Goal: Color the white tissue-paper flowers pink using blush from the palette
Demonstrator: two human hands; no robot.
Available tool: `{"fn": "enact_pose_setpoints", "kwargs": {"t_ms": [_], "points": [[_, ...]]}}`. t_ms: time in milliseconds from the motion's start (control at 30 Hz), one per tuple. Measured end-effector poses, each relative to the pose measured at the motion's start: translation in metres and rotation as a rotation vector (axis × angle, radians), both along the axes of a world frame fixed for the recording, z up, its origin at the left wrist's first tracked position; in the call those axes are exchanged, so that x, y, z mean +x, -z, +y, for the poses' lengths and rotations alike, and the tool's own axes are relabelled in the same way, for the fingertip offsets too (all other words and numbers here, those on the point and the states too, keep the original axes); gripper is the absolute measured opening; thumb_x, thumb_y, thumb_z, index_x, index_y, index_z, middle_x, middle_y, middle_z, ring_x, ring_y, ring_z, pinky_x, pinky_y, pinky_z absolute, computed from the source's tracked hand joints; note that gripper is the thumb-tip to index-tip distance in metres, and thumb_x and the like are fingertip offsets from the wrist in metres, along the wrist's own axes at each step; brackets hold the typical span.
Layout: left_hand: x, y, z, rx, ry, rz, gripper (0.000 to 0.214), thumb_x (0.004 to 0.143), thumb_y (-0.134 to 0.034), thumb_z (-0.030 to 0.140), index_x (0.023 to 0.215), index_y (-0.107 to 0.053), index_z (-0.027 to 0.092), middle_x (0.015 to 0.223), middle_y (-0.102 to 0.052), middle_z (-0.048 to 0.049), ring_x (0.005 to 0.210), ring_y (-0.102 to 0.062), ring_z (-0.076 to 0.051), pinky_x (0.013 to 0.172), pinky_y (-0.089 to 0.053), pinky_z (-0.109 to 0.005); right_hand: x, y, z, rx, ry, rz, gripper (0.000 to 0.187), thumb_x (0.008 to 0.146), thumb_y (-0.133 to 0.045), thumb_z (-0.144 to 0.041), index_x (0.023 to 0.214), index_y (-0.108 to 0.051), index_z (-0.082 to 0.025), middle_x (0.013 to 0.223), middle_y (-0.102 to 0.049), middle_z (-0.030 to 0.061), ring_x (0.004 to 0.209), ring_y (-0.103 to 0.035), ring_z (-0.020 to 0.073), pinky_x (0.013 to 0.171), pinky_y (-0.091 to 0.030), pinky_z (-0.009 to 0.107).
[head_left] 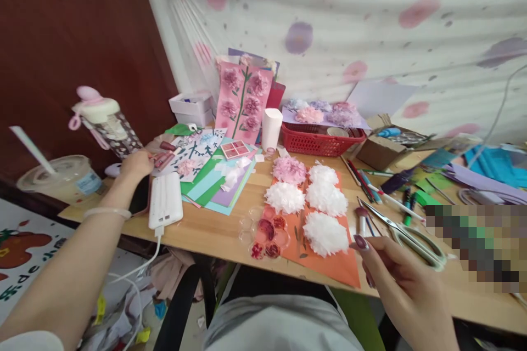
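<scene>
My left hand (135, 165) reaches to the table's left end. Its fingers are curled around small pinkish-red items (163, 159) that I cannot name. It is just below a patterned bottle with a pink lid (106, 120) and above a dark phone (142, 197). My right hand (395, 279) hovers at the front edge with fingers curled, and I see nothing in it. Its thumb tip is beside the orange paper (329, 266), which carries white tissue flowers (325, 233) and a pink one (289, 169). A small brush (362, 220) and scissors (411, 237) lie just beyond it.
A white power bank (165, 200) with a cable and a clear paint palette (265, 230) lie near the front. Stacked coloured papers (218, 184), a pink flower card (245, 101), a red basket (321, 142) and a cardboard box (382, 145) stand further back. A lidded drink cup (61, 175) sits at the far left.
</scene>
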State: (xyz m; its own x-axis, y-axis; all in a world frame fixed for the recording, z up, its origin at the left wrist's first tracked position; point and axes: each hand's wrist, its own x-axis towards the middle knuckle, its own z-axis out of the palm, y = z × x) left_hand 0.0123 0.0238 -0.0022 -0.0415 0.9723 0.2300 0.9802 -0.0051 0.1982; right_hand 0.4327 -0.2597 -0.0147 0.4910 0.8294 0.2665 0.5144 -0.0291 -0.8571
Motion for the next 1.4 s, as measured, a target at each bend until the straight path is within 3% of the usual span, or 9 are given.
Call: {"fn": "enact_pose_setpoints", "kwargs": {"t_ms": [133, 267, 400, 667, 767, 1033, 1133, 1267, 1400], "points": [[0.023, -0.022, -0.005, -0.061, -0.105, 0.041, 0.046, 0.098, -0.041, 0.053, 0.089, -0.064, 0.014, 0.092, -0.066, -0.0093, 0.093, -0.064, -0.024, 0.089, -0.051, -0.048, 0.009, 0.002, -0.004, 0.007, 0.041, -0.115, 0.043, 0.096, -0.051, -0.055, 0.070, -0.057, -0.022, 0.052, -0.047, -0.0024, 0.047, -0.041, 0.0121, 0.044, -0.037, 0.023], [0.066, -0.063, -0.026, 0.148, -0.012, -0.048, 0.069, 0.099, -0.024, 0.053, 0.077, -0.070, 0.007, 0.084, -0.066, -0.0145, 0.105, -0.064, -0.037, 0.099, -0.046, -0.056, 0.017, 0.013, -0.008, 0.012, 0.103, -0.218, 0.057, 0.101, -0.040, -0.056, 0.055, -0.040, -0.023, 0.047, -0.043, -0.0027, 0.044, -0.040, 0.0118, 0.048, -0.033, 0.027], [0.131, -0.084, -0.055, 0.285, 0.219, -0.258, 0.069, 0.099, -0.015, 0.033, 0.071, -0.071, 0.006, 0.085, -0.071, -0.0058, 0.102, -0.067, -0.021, 0.101, -0.045, -0.034, 0.010, 0.025, -0.010, 0.046, 0.068, -0.079, 0.063, 0.098, -0.044, -0.063, 0.050, -0.038, -0.023, 0.048, -0.042, -0.0014, 0.047, -0.040, 0.0129, 0.051, -0.030, 0.030], [0.215, -0.017, -0.109, 0.022, 0.659, -0.515, 0.051, 0.100, -0.025, 0.031, 0.126, -0.059, 0.004, 0.138, -0.060, -0.0171, 0.129, -0.056, -0.022, 0.113, -0.041, -0.037, 0.018, 0.020, -0.024, 0.128, -0.080, 0.175, 0.074, 0.103, -0.019, -0.059, 0.047, -0.050, -0.021, 0.052, -0.050, 0.0050, 0.052, -0.048, 0.0173, 0.055, -0.034, 0.033], [0.230, 0.001, -0.126, -0.043, 0.865, -0.544, 0.046, 0.102, -0.028, 0.031, 0.138, -0.053, 0.015, 0.150, -0.052, -0.0067, 0.140, -0.044, -0.012, 0.121, -0.030, -0.028, 0.025, 0.021, -0.029, 0.111, -0.044, 0.182, 0.072, 0.103, -0.020, -0.053, 0.046, -0.050, -0.021, 0.053, -0.050, 0.0058, 0.053, -0.047, 0.0179, 0.054, -0.035, 0.033], [0.248, 0.005, -0.139, -0.181, 1.028, -0.623, 0.041, 0.104, -0.032, 0.023, 0.140, -0.052, 0.025, 0.151, -0.053, 0.0015, 0.139, -0.044, -0.003, 0.118, -0.030, -0.018, 0.020, 0.043, -0.007, 0.124, -0.029, 0.149, 0.034, 0.104, -0.044, -0.040, 0.090, -0.069, -0.020, 0.057, -0.055, -0.0017, 0.053, -0.052, 0.0135, 0.054, -0.043, 0.025], [0.251, 0.006, -0.140, -0.191, 1.057, -0.607, 0.042, 0.103, -0.033, 0.019, 0.136, -0.055, 0.033, 0.147, -0.057, 0.0077, 0.136, -0.047, -0.002, 0.116, -0.032, -0.019, 0.016, 0.039, 0.006, 0.281, -0.058, 0.067, 0.014, 0.099, -0.057, -0.025, 0.107, -0.068, -0.026, 0.084, -0.065, 0.0016, 0.080, -0.062, 0.0150, 0.074, -0.051, 0.025], [0.262, -0.002, -0.153, -0.447, 1.020, -0.696, 0.037, 0.101, -0.039, 0.019, 0.121, -0.064, 0.038, 0.126, -0.069, 0.0119, 0.118, -0.059, -0.004, 0.103, -0.042, -0.019, 0.010, 0.021, 0.027, 0.349, -0.230, 0.099, 0.032, 0.095, -0.062, -0.021, 0.124, -0.064, -0.033, 0.125, -0.060, 0.0047, 0.125, -0.052, 0.0194, 0.107, -0.044, 0.034], [0.276, -0.009, -0.175, -0.647, 1.021, -0.744, 0.029, 0.091, -0.050, 0.011, 0.102, -0.070, 0.028, 0.114, -0.074, 0.0061, 0.101, -0.066, -0.008, 0.090, -0.049, -0.019, 0.004, 0.009, 0.041, 0.287, -0.499, 0.232, 0.034, 0.092, -0.069, -0.024, 0.124, -0.069, -0.033, 0.122, -0.070, 0.0031, 0.119, -0.062, 0.0184, 0.101, -0.050, 0.029]]}}
